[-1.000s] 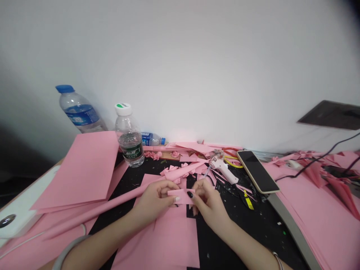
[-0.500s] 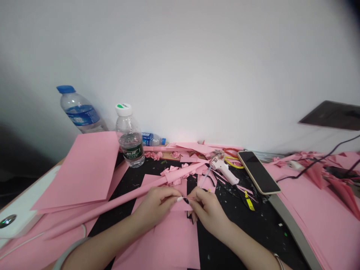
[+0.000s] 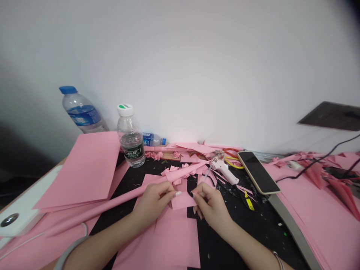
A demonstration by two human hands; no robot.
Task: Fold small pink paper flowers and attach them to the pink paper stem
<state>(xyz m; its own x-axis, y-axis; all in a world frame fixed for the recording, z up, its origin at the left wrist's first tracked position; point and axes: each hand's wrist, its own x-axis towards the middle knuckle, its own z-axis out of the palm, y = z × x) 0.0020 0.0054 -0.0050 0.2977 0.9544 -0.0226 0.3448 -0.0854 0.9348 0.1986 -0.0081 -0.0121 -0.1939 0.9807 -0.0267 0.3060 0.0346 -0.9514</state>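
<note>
Between my two hands is a small piece of pink paper [image 3: 183, 201], its upper edge pinched at both ends. My left hand [image 3: 157, 197] is closed on the left corner, thumb and fingers pressed together. On the right corner, my right hand [image 3: 209, 200] grips with thumb and forefinger. Below them lie larger pink sheets [image 3: 168, 240] on the black work surface. A long pink paper tube [image 3: 112, 205] runs diagonally behind my left hand. Just beyond my right hand rests a white glue gun [image 3: 225, 170] with its nozzle pointing left.
A clear water bottle [image 3: 132, 146] stands at the left, near a blue-capped bottle [image 3: 84, 114] leaning by the wall. Pink sheets [image 3: 84, 165] are stacked at left. A phone [image 3: 260, 172], a yellow tag [image 3: 249, 202] and a dark cable [image 3: 309, 165] lie on the right.
My hands have moved apart along the paper's edge and slightly upward. The small piece, largely hidden by my fingers before, now shows its flat face.
</note>
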